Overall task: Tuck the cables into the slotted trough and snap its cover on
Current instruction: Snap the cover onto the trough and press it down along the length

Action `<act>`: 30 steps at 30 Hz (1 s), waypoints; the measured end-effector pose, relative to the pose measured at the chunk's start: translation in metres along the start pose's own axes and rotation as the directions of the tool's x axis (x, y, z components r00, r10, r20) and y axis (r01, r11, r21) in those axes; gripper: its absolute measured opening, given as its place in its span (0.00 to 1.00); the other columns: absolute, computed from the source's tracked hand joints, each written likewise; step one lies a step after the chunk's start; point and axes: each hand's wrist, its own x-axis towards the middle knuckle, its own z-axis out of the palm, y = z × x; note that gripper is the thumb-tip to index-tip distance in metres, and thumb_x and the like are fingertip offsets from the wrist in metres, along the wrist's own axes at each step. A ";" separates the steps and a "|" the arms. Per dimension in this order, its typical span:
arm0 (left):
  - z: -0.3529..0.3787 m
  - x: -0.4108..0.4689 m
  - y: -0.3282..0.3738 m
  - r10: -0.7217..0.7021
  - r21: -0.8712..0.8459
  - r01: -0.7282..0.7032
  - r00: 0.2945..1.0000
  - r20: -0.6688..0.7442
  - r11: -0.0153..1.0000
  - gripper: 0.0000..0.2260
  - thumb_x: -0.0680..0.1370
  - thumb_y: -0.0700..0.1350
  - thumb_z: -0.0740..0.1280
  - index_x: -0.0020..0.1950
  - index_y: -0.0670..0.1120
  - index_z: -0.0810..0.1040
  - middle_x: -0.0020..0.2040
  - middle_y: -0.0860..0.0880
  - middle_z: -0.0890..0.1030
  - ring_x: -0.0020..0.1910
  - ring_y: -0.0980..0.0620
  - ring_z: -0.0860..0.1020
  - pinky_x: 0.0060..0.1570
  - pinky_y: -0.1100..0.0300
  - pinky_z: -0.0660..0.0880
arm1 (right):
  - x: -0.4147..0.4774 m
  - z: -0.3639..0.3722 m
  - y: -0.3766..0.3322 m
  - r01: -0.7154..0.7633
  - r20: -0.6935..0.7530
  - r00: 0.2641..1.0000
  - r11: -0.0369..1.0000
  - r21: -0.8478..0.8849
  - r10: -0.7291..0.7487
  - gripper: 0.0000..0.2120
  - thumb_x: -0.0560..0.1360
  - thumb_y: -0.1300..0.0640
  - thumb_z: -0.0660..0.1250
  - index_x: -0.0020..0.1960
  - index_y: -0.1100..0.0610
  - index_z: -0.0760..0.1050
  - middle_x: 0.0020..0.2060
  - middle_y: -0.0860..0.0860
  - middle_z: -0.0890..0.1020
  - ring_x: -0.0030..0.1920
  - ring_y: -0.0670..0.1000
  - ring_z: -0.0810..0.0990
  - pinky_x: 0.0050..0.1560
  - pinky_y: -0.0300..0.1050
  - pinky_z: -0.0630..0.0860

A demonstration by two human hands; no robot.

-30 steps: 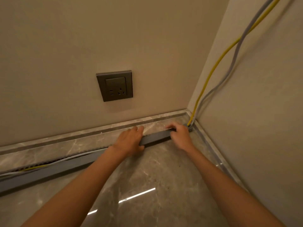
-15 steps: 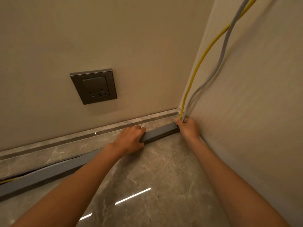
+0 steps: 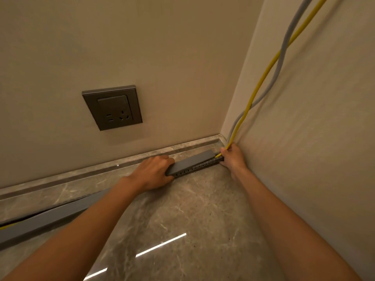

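A grey slotted trough [image 3: 199, 165] runs along the marble floor at the foot of the back wall, into the right corner. Its flat grey cover [image 3: 190, 160] lies on top, with the side slots showing beneath it. My left hand [image 3: 154, 173] grips the cover and trough at mid-length, fingers curled over the top edge. My right hand [image 3: 231, 158] is in the corner at the trough's end and pinches the yellow cable [image 3: 261, 78] where it enters. A grey cable [image 3: 282, 55] runs down the right wall beside the yellow one. At far left, yellow cable pokes out behind the cover [image 3: 6, 226].
A dark wall socket [image 3: 112, 107] sits on the back wall above the trough. A marble skirting strip [image 3: 81, 175] runs along the wall base. The right wall stands close to my right arm. Polished marble floor [image 3: 182, 220] lies in front.
The view has shifted left and nearer. My right hand stays in the corner and now pinches the yellow cable at the trough's end. My left hand keeps its grip on the cover.
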 end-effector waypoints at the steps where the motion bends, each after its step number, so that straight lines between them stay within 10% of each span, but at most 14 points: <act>1: 0.000 0.001 0.000 0.003 0.000 -0.003 1.000 0.008 1.000 0.15 0.75 0.50 0.64 0.61 0.46 0.73 0.58 0.45 0.77 0.54 0.45 0.75 0.49 0.54 0.72 | 0.000 -0.003 -0.001 -0.016 -0.014 1.000 0.999 0.043 0.016 0.16 0.79 0.63 0.57 0.34 0.54 0.62 0.35 0.52 0.70 0.47 0.56 0.74 0.57 0.61 0.76; 9: 0.006 0.006 0.011 0.019 -0.013 -0.019 1.000 0.023 1.000 0.20 0.78 0.51 0.62 0.67 0.46 0.66 0.63 0.45 0.74 0.59 0.45 0.74 0.55 0.53 0.71 | 0.000 -0.011 0.002 0.017 0.003 1.000 0.989 0.147 -0.017 0.15 0.80 0.63 0.57 0.34 0.55 0.65 0.44 0.59 0.72 0.49 0.57 0.76 0.34 0.45 0.78; 15: 0.012 0.009 0.028 0.045 -0.068 -0.047 0.999 -0.023 0.997 0.20 0.81 0.49 0.56 0.71 0.46 0.60 0.68 0.45 0.70 0.62 0.46 0.72 0.59 0.54 0.70 | -0.001 -0.015 0.002 -0.033 0.101 0.995 0.977 0.211 0.012 0.15 0.80 0.64 0.56 0.35 0.57 0.63 0.36 0.54 0.71 0.49 0.57 0.75 0.38 0.49 0.77; 24: 0.015 0.020 0.044 0.078 0.019 -0.078 0.997 -0.021 0.997 0.18 0.81 0.49 0.54 0.70 0.44 0.61 0.65 0.44 0.71 0.60 0.45 0.73 0.57 0.53 0.70 | -0.006 -0.016 -0.004 -0.095 0.116 0.991 0.976 0.198 0.073 0.04 0.79 0.61 0.59 0.48 0.61 0.70 0.52 0.58 0.72 0.57 0.61 0.76 0.42 0.49 0.80; 30: 0.014 0.022 0.043 0.025 0.016 -0.026 0.999 0.021 1.000 0.18 0.81 0.50 0.52 0.69 0.45 0.61 0.66 0.43 0.71 0.61 0.44 0.72 0.57 0.52 0.70 | -0.011 -0.022 -0.008 -0.209 0.240 0.961 0.925 0.317 0.135 0.16 0.80 0.62 0.58 0.66 0.65 0.67 0.57 0.61 0.74 0.60 0.63 0.75 0.51 0.51 0.76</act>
